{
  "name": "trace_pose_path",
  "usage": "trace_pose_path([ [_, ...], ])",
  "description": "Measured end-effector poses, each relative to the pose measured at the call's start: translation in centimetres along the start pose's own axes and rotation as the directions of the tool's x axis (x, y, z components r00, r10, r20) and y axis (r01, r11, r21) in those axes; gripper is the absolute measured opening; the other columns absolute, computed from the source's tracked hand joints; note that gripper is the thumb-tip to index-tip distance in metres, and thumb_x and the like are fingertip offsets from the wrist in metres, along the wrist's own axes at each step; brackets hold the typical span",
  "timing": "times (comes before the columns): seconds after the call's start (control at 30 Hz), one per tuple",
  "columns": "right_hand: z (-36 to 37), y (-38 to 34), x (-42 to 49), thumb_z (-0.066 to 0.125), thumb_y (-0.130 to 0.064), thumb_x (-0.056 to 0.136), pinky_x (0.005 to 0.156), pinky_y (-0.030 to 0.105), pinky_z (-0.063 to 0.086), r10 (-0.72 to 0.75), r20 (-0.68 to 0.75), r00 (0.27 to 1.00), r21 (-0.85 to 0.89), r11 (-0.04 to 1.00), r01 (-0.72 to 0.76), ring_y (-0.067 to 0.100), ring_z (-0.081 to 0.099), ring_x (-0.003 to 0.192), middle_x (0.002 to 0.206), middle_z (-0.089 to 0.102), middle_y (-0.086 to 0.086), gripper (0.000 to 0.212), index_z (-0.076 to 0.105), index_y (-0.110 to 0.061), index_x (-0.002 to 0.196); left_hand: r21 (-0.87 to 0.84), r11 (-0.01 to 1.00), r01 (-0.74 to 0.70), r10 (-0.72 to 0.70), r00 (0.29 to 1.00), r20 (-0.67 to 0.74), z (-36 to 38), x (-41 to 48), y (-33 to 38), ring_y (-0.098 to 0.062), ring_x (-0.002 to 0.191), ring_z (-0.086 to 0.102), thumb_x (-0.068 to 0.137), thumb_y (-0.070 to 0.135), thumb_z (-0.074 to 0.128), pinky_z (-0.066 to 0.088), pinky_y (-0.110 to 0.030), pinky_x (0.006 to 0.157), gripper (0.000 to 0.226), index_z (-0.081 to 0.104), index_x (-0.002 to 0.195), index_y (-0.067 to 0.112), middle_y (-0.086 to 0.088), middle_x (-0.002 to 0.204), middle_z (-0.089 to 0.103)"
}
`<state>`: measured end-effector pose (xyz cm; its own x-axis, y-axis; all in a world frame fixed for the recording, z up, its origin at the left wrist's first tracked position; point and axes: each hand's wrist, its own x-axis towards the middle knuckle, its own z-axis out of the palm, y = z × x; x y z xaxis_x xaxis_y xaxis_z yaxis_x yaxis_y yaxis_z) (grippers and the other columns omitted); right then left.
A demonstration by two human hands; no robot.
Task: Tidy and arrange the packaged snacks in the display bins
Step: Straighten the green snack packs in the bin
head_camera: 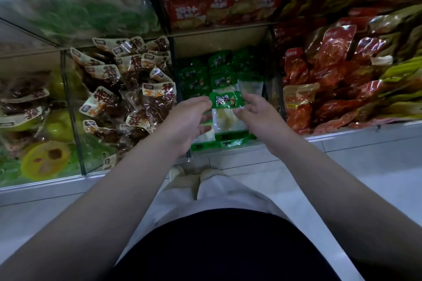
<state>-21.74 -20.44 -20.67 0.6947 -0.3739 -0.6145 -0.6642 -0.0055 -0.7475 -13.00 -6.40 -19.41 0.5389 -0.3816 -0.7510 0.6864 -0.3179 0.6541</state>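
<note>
- The middle bin [175,68] has clear walls and holds green packets [219,64], lying in overlapping rows with their printed headers facing up.
- The left bin [68,102] is heaped with brown snack packets [127,80] with cream labels, lying at all angles.
- The far-left bin [13,180] holds yellow round-topped packs [45,159] and a few more of the brown sort.
- The right bin [277,89] is filled with red packets [331,70], with yellow-green ones at its right side.
- Above these, the upper middle bin [155,7] holds orange-red packets [217,4]. The upper left bin's contents are green but too blurred to name.
- The held packet [228,112] has a green header and a clear body with pale contents. It hangs upright over the front of the middle bin, just above the packets lying there.
- The left hand [189,118] comes in from the left with its palm turned inward. Its lightly curled fingers and thumb grasp the held packet's left edge.
- The right hand [258,116] mirrors it. Its thumb presses on the front below the header and its fingers are behind the right edge, pinching the packet.
- Both forearms are bare and reach forward from the person's body, meeting at the packet.
</note>
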Motion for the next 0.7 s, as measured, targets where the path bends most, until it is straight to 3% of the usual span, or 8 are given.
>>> trace_pose_path([
  [0.1, -0.4, 1.0, 0.3, 0.058, -0.033, 0.096, 0.098, 0.036, 0.041, 0.018, 0.008, 1.0, 0.005, 1.0, -0.018, 0.018, 0.047, 0.12, 0.137, 0.046, 0.002, 0.06, 0.031, -0.026, 0.148, 0.029, 0.999, 0.034, -0.034, 0.999, -0.009, 0.7, 0.8, -1.2, -0.016, 0.11, 0.058, 0.099, 0.015, 0.05, 0.048, -0.026, 0.077, 0.036, 0.051, 0.135, 0.009, -0.006, 0.128, 0.06],
  [0.33, -1.0, 3.0, 1.1, 0.057, -0.032, 0.097, 0.075, 0.02, 0.039, 0.029, -0.014, 0.999, -0.02, 0.999, -0.029, 0.013, 0.043, 0.121, 0.148, 0.04, 0.003, 0.053, 0.036, -0.023, 0.144, 0.068, 0.996, 0.06, -0.061, 0.998, 0.013, 2.4, 2.4, -2.8, -0.012, 0.121, 0.051, 0.1, 0.017, 0.049, 0.04, -0.03, 0.096, 0.044, 0.041, 0.143, 0.013, -0.003, 0.134, 0.055],
  [0.63, -2.3, 4.9, 1.5, 0.053, -0.032, 0.098, 0.108, 0.027, 0.026, -0.013, -0.084, 0.996, -0.18, 0.984, -0.003, 0.017, 0.032, 0.14, 0.153, 0.036, 0.003, 0.053, 0.039, -0.015, 0.146, 0.105, 0.991, 0.089, -0.095, 0.994, 0.06, 5.8, 4.2, -4.9, -0.015, 0.125, 0.046, 0.1, 0.019, 0.051, 0.039, -0.031, 0.098, 0.056, 0.029, 0.151, 0.014, -0.013, 0.145, 0.047],
  [0.7, -2.6, 5.2, 1.5, 0.052, -0.031, 0.098, 0.111, 0.029, 0.025, -0.016, -0.082, 0.997, -0.188, 0.982, 0.001, 0.018, 0.03, 0.142, 0.154, 0.034, 0.005, 0.054, 0.037, -0.013, 0.147, 0.105, 0.991, 0.086, -0.093, 0.993, 0.072, 6.4, 4.6, -5.2, -0.022, 0.135, 0.042, 0.1, 0.019, 0.05, 0.035, -0.033, 0.105, 0.058, 0.025, 0.152, 0.014, -0.021, 0.153, 0.033],
])
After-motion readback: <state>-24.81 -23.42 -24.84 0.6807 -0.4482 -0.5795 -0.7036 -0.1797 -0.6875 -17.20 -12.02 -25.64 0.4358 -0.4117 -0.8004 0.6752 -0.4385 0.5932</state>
